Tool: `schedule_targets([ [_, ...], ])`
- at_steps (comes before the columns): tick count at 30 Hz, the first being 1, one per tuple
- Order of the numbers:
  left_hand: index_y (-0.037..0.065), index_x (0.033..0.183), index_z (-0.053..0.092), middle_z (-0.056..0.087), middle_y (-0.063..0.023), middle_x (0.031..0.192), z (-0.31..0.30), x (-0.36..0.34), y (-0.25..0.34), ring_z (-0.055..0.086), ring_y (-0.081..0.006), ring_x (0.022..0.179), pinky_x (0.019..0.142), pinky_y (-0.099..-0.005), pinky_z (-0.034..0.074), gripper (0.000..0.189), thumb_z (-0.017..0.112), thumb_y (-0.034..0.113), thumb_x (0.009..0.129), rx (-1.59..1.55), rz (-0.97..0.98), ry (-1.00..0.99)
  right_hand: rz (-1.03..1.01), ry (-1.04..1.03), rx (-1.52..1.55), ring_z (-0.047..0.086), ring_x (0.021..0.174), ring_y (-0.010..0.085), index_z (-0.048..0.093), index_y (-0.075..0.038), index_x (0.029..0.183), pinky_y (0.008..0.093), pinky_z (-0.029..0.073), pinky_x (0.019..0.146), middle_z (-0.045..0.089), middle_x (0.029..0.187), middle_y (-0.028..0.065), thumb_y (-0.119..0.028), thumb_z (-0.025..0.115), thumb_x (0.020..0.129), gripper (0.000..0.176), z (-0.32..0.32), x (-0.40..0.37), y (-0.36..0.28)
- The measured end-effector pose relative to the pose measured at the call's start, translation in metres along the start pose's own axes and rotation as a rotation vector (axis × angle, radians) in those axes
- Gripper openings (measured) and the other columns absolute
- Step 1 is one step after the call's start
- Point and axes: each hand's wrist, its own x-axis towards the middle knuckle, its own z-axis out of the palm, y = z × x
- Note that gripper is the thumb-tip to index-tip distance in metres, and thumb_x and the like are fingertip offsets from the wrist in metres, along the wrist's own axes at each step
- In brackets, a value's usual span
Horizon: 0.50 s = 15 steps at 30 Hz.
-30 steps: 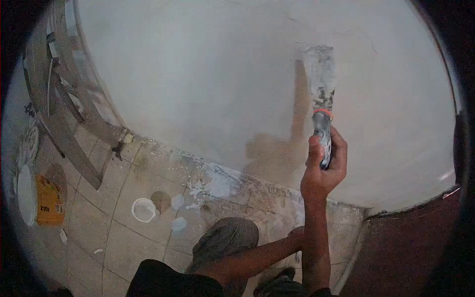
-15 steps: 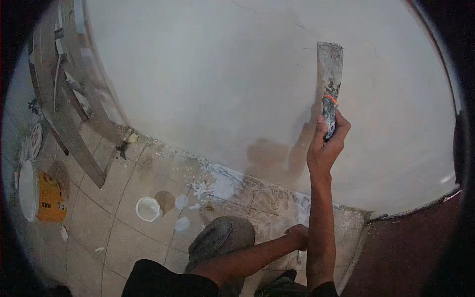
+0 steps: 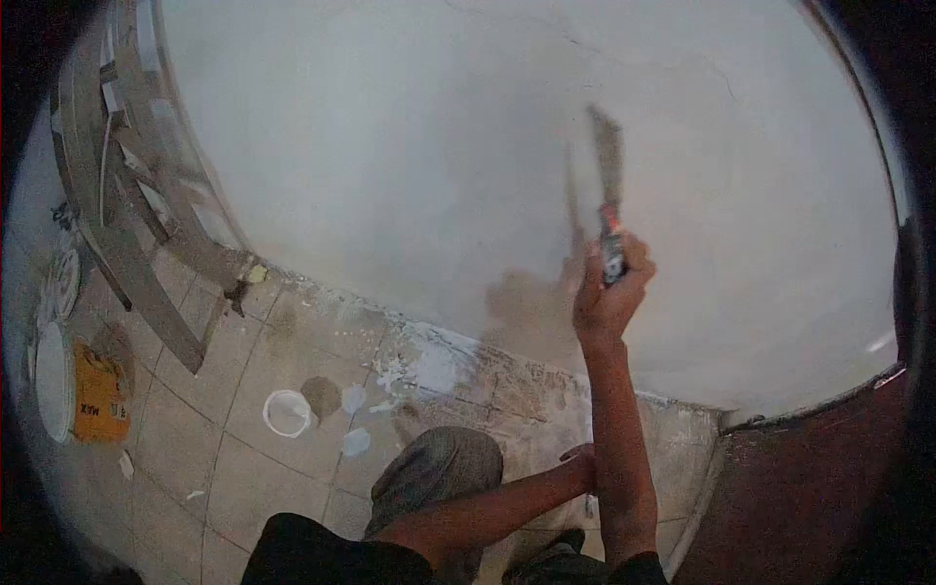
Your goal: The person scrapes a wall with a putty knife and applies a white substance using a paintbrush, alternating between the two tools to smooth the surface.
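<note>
My right hand (image 3: 606,294) is raised against the pale plastered wall (image 3: 409,146) and grips a putty knife (image 3: 608,185) by its handle. The blade points up and is seen edge-on, blurred, close to the wall. Its shadow falls on the wall just to the left. My left hand (image 3: 582,460) is low, down by my knee near the floor, partly hidden behind my right forearm. I cannot tell what it holds, if anything.
A wooden ladder (image 3: 136,244) leans at the left. On the tiled floor sit a small white cup (image 3: 287,412), an orange bucket (image 3: 97,395) with a white lid beside it, and putty splashes along the wall base. A dark red door (image 3: 809,487) stands at the right.
My right hand has moved left and slightly down along the wall, and the knife has turned from flat-faced to edge-on. The left hand stays low.
</note>
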Motion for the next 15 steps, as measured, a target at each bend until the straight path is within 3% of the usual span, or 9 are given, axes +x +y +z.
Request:
schedule_targets([
  [1,0.019,0.132,0.043,0.040,-0.0047,0.137,-0.015,-0.004,0.002,0.045,-0.0269,0.119,0.080,-0.0492,0.051,0.056,0.041,0.053,0.087,0.039,-0.028,-0.085,-0.028,0.167,0.003,0.053,0.095,0.0325,0.055,0.002,0.101,0.0413,0.042,0.083,0.054,0.102,0.0201,-0.019,0.060,0.085,0.027,-0.002,0.006,0.001],
  [2,0.019,0.131,0.044,0.041,-0.0050,0.136,-0.015,0.001,0.002,0.045,-0.0269,0.119,0.081,-0.0488,0.050,0.055,0.043,0.052,0.087,0.017,-0.019,-0.131,-0.023,0.168,0.002,0.053,0.095,0.0325,0.055,0.002,0.101,0.0413,0.042,0.083,0.054,0.102,0.0201,-0.019,0.060,0.085,0.027,-0.005,0.012,0.000],
  [4,0.018,0.130,0.044,0.043,-0.0056,0.134,0.012,0.024,-0.003,0.046,-0.0268,0.117,0.083,-0.0479,0.048,0.055,0.045,0.050,0.086,-0.042,-0.010,-0.151,-0.224,0.214,-0.194,0.047,0.093,0.0248,0.047,0.004,0.105,0.0339,0.039,0.083,0.043,0.105,0.0160,-0.012,0.061,0.085,0.030,-0.014,0.025,-0.009],
  [7,0.016,0.129,0.045,0.046,-0.0066,0.131,0.043,0.048,-0.010,0.047,-0.0267,0.115,0.086,-0.0466,0.045,0.053,0.049,0.047,0.085,-0.127,-0.017,-0.137,-0.233,0.243,-0.137,0.043,0.097,0.0262,0.049,0.001,0.108,0.0383,0.041,0.078,0.042,0.104,0.0141,-0.003,0.063,0.080,0.032,-0.012,0.025,-0.001],
  [11,0.014,0.126,0.047,0.049,-0.0079,0.127,0.070,0.072,-0.017,0.049,-0.0266,0.112,0.091,-0.0449,0.041,0.052,0.054,0.043,0.084,-0.228,-0.087,-0.158,-0.236,0.281,-0.156,0.045,0.095,0.0249,0.051,0.001,0.105,0.0369,0.042,0.077,0.045,0.103,0.0141,0.000,0.064,0.078,0.030,-0.011,0.029,0.005],
  [13,0.010,0.127,0.044,0.044,-0.0073,0.132,0.077,0.076,-0.018,0.043,-0.0247,0.118,0.102,-0.0355,0.032,0.048,0.052,0.038,0.088,-0.249,-0.138,-0.231,-0.315,0.249,-0.222,0.046,0.091,0.0248,0.053,0.001,0.100,0.0378,0.042,0.076,0.047,0.100,0.0135,0.001,0.066,0.075,0.028,-0.012,0.031,0.007],
  [15,0.015,0.123,0.051,0.055,-0.0068,0.119,0.094,0.085,-0.022,0.056,-0.0261,0.102,0.087,-0.0402,0.046,0.047,0.056,0.040,0.083,-0.068,-0.054,-0.178,-0.319,0.223,-0.199,0.047,0.092,0.0252,0.054,0.001,0.099,0.0362,0.044,0.075,0.046,0.102,0.0140,0.003,0.065,0.075,0.027,-0.009,0.032,0.011],
])
